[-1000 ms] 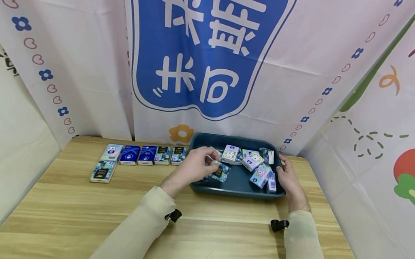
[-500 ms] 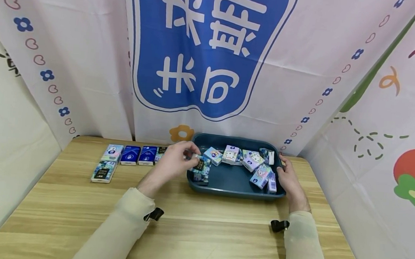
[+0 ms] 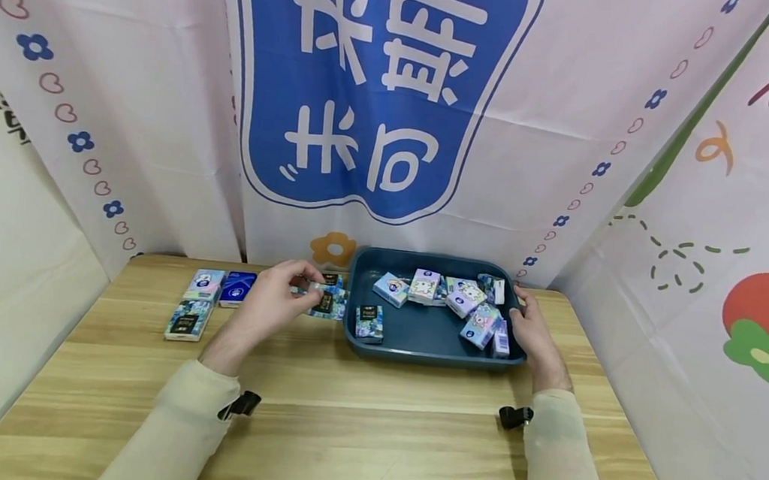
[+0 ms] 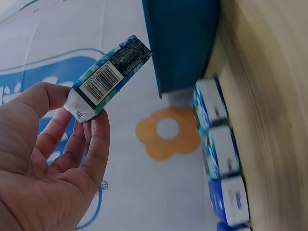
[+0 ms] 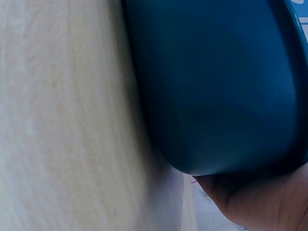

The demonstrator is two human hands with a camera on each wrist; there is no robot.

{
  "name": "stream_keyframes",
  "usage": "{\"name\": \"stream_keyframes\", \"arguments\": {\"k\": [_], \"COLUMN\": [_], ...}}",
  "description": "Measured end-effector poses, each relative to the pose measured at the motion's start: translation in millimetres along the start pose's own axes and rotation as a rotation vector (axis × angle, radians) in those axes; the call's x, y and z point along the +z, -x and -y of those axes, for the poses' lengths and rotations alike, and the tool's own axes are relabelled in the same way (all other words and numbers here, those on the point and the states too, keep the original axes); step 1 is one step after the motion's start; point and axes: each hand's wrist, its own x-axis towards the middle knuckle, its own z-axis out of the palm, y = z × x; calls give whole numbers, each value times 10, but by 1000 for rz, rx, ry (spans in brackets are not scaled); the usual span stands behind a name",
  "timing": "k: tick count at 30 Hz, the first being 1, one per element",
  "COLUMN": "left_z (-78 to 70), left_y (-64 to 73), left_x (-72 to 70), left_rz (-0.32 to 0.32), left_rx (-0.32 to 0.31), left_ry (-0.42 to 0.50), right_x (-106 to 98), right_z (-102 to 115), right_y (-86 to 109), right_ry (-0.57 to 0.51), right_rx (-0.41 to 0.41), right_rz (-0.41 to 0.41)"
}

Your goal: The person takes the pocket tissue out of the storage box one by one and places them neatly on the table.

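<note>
Both my forearms [image 3: 566,454] reach far: right fingers [image 3: 530,300] grip the tray [image 3: 423,357], left fingers [image 4: 99,144] pinch a pack [image 3: 328,305], its barcode [image 4: 101,83] visible only from the left wrist.

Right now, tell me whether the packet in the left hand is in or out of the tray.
Out: the fingers hold the packet off the table, left of the tray in the head view.

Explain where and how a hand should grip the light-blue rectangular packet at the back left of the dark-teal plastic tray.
Pinch the light-blue packet by its two long edges, probably best from above: it lies broad face up, with bare tray along both edges, its right end close to a purple-and-white boxy packet.
</note>
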Motion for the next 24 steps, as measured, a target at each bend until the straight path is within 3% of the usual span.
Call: {"name": "stream_keyframes", "arguments": {"k": [13, 19, 24], "left_z": [301, 463, 567], "left_y": [186, 256, 314], "left_x": [-245, -315, -371], "left_rz": [-32, -55, -65], "left_rx": [-76, -70, -70], "left_ry": [-87, -108, -119], "right_x": [17, 36, 53], "right_z": [-38, -57, -52], "right_y": [-14, -18, -12], "right_ry": [24, 34, 26], "right_rx": [-9, -66, -69], "right_rz": [-17, -23, -20]}}
